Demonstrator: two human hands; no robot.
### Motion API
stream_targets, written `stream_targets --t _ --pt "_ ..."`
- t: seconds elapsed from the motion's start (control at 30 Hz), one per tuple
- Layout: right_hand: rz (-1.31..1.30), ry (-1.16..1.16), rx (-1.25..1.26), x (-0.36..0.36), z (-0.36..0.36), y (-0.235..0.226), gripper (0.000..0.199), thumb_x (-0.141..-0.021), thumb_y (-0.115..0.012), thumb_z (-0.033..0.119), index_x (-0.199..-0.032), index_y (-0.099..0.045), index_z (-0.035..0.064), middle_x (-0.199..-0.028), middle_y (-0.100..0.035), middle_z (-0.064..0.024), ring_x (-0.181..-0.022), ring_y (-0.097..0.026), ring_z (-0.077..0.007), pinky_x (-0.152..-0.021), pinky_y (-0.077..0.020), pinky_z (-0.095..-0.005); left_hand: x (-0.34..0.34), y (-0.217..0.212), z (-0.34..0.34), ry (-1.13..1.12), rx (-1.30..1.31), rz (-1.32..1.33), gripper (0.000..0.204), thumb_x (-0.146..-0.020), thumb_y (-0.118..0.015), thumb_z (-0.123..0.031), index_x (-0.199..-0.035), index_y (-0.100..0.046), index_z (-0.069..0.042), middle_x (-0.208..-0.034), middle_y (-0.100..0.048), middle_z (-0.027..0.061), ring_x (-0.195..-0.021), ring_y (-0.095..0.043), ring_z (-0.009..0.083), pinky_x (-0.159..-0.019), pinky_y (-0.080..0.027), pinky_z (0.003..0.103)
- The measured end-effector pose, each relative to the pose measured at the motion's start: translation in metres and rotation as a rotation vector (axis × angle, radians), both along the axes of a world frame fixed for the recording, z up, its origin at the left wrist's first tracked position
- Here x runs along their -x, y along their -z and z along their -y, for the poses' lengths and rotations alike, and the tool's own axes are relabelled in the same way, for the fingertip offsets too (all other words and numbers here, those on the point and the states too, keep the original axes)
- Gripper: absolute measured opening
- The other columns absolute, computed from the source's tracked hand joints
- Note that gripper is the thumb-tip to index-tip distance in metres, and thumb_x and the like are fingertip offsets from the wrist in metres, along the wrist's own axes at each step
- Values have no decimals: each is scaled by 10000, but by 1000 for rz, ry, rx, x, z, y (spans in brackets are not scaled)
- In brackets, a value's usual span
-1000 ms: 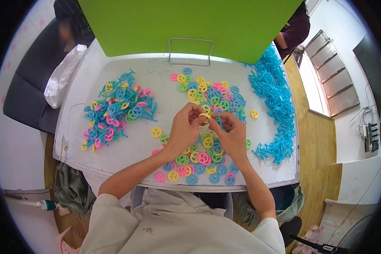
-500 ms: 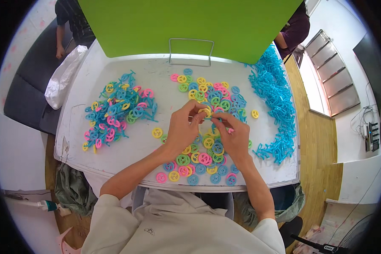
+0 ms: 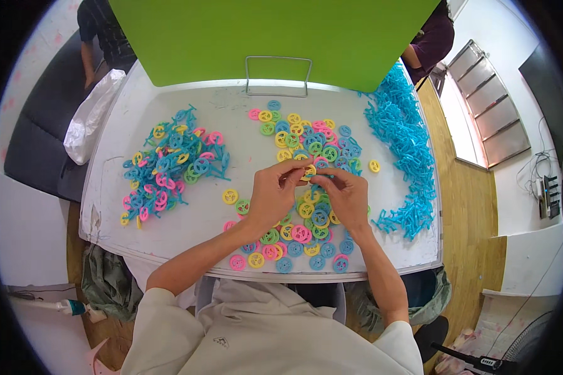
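Note:
Above the middle of the table my left hand [image 3: 278, 192] pinches a yellow spoked plastic wheel [image 3: 310, 170] between thumb and fingers. My right hand [image 3: 344, 195] is closed at the wheel's right side, its thumb and fingertips pressed around a thin blue plastic stick, which the fingers mostly hide. Below and beyond both hands lie loose wheels [image 3: 301, 234] in pink, yellow, green and blue. At the left is a heap of wheels joined to blue sticks [image 3: 169, 164]. Loose blue sticks [image 3: 406, 150] form a long pile along the right side.
A green panel [image 3: 269, 37] rises at the table's far side, with a wire metal stand [image 3: 278, 95] before it. A white bag [image 3: 94, 119] lies at the left edge. Other people's arms [image 3: 89, 62] show at both far corners. Dark green bags [image 3: 109, 284] hang below the near edge.
The yellow wheel has turned between my fingers and now shows more of its face. My hands stay close together in nearly the same place. The whole view has shifted slightly.

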State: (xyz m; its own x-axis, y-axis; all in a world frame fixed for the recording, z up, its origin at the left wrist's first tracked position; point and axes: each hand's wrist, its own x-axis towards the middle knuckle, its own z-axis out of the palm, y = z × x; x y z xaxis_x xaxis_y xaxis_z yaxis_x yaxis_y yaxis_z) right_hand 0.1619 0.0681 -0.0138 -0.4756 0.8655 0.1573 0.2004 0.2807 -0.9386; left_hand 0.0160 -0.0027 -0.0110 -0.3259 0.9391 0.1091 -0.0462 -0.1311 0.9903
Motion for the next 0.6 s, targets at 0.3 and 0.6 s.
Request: stream_targets --t 0.3,0.6 --pt "-34 -14 106 3 2 1 158 -857 -681 84 -954 -694 -39 -776 -698 -73 -709 -637 -85 -630 -499 -209 3 -3 2 25 -1 73 234 -941 -487 5 -1134 -608 55 -1046 -656 137 -923 -646 165 -806 -567 283" --pt "-47 32 165 9 7 -3 165 -856 -689 93 -954 -692 -40 -780 -699 -76 -698 -634 -76 -617 -492 -199 5 -8 3 2 18 -3 230 -937 -488 1 -1124 -611 57 -991 -675 129 -887 -656 154 -780 -561 272"
